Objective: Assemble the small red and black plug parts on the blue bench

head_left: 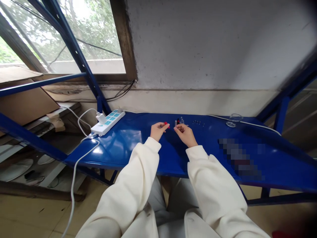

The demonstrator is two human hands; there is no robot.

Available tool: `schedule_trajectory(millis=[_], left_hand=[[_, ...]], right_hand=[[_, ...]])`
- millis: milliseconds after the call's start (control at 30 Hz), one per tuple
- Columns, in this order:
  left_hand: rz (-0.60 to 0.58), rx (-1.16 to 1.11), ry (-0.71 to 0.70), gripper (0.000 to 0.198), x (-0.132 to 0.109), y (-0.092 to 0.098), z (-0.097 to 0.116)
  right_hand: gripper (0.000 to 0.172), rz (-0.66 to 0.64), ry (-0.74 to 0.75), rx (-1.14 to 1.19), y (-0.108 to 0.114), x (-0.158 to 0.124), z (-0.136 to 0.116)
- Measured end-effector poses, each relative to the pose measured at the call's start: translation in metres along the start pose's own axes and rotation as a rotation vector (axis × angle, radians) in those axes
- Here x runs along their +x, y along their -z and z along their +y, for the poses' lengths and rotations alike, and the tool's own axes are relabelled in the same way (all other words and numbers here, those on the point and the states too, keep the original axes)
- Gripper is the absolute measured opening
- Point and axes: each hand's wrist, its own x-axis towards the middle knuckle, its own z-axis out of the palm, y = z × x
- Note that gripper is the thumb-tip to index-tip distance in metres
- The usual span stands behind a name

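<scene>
Over the blue tabletop (170, 158), my left hand (157, 131) is closed in a pinch on a small red piece (166, 124). Just to its right, my right hand (185, 134) has thumb and fingers pressed together; what they hold, if anything, is too small to make out. Beyond the right fingertips stands a little cluster of small parts: a red-and-black one (178, 121) and several pale, clear-looking ones (182, 120). Further right, several tiny pieces (198, 123) sit in a loose row on the table.
A white power strip (109, 123) with a plugged-in charger (101, 117) lies at the left; its white cable (74, 185) hangs over the edge. A clear glass-like container (231, 124) stands at the back right. A pixelated dark object (239, 158) lies at right. Blue frame posts (81, 62) rise at both sides.
</scene>
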Motion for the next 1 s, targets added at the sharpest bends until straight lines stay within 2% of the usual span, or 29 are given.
schedule_trajectory(millis=[100, 233, 333, 467, 600, 833, 1000], left_hand=[[-0.121, 0.199, -0.079, 0.028, -0.001, -0.015, -0.001], [-0.211, 0.484, -0.162, 0.017, -0.001, -0.033, -0.007], [-0.195, 0.593, -0.140, 0.014, -0.002, -0.044, -0.013], [-0.119, 0.632, -0.151, 0.017, -0.004, -0.053, -0.019], [-0.084, 0.743, -0.164, 0.022, -0.001, -0.058, -0.025], [-0.158, 0.994, -0.207, 0.024, 0.003, -0.059, -0.033], [-0.155, 1.022, -0.274, 0.033, -0.003, -0.052, -0.031]], right_hand=[[0.023, 0.004, -0.074, -0.081, 0.011, -0.001, 0.005], [0.015, -0.008, -0.210, -0.351, 0.023, -0.002, 0.010], [0.015, -0.037, -0.307, -0.510, 0.025, -0.003, 0.011], [0.019, -0.053, -0.393, -0.602, 0.022, -0.003, 0.012], [0.023, -0.050, -0.431, -0.647, 0.019, -0.003, 0.014], [0.026, -0.056, -0.453, -0.700, 0.017, -0.002, 0.018], [0.028, -0.063, -0.455, -0.723, 0.018, -0.002, 0.019]])
